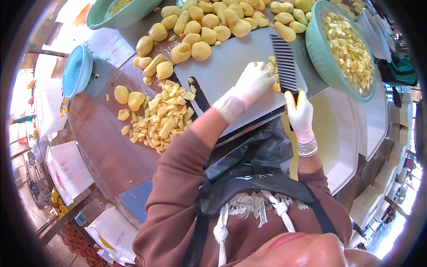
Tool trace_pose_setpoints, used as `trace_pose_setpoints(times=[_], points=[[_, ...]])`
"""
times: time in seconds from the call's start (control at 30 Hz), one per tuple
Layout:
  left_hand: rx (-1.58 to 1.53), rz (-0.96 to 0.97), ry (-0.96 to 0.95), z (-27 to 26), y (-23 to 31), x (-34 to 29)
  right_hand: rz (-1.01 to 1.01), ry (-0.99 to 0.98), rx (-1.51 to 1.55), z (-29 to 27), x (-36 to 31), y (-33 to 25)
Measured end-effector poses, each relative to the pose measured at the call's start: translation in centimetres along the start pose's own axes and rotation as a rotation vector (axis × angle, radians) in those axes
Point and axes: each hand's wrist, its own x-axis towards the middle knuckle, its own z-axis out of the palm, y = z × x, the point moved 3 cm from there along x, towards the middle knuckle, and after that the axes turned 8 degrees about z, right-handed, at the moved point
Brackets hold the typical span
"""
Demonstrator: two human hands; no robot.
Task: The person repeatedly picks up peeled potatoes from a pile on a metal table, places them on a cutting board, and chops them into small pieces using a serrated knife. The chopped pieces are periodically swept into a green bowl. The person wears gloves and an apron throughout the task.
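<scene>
Over one cutting board, our half-curled left hand touches potato pieces, hold unclear; our right hand closes round one crinkle-cut knife.

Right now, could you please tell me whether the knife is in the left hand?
No, the right hand grips the knife by its handle, while the left hand is beside the blade.

Brightly lit, shiny table
</scene>
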Motion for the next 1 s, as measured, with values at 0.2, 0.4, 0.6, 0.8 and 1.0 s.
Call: trace_pose_setpoints(times=[0.2, 0.4, 0.6, 0.8, 1.0], points=[[0.060, 0.148, -0.224, 2.4, -2.4, 4.1, 0.158, 0.019, 0.053, -2.1, -0.3, 2.6], [-0.392, -0.424, 0.236, -1.3, -4.7, -0.9, 0.195, -0.097, 0.250, 0.1, -1.2, 1.5], [-0.415, -0.764, 0.717, -5.2, -5.7, -10.7, -0.122, -0.379, -0.064, 6.6, -4.9, -2.0], [-0.002, -0.215, 0.029, -0.8, -1.3, -7.8, 0.025, -0.340, -0.267, 5.7, -1.8, 0.6], [0.016, -0.486, 0.269, -2.9, -0.1, -11.1, -0.172, -0.290, -0.391, 4.0, -0.8, 1.0]])
